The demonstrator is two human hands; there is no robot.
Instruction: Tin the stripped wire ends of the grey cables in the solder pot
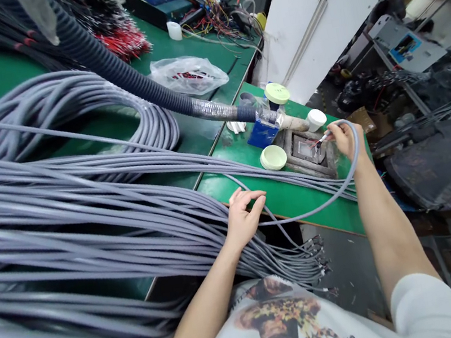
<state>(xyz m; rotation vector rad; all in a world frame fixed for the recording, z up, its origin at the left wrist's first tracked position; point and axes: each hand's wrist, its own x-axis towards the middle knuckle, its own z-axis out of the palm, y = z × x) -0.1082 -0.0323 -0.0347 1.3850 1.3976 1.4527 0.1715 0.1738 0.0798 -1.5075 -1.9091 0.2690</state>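
Nearest the camera, stripped cable ends (pixel 315 260) hang off the tabletop's (pixel 290 198) near edge, fanning out of a thick grey bundle (pixel 87 214) that lies across it from the far left. The left hand (pixel 243 214) rests on that bundle at the near edge, fingers loosely curled over one cable (pixel 313 212); whether thumb and forefinger actually pinch it cannot be told. That cable loops out past the right edge and back to the right hand (pixel 343 139), whose fingertips are pressed together on it just behind its bared tip (pixel 321 139). The tip is poised over a small square pot (pixel 308 150) near the right edge, with two pale lids (pixel 274 157), a white jar (pixel 316 119) and a blue box (pixel 261 132) close around it and a ribbed hose (pixel 115 66) ending just beside it. Judging from this, the work is dipping the tip into the pot. It probably goes best with the pinch kept well back from the bare strands, the tip lowered straight and shallow so the jacket stays clear, and the left hand feeding slack so the loop does not tug. The likely risks are fingers straying close to the pot and the loop sweeping a lid.
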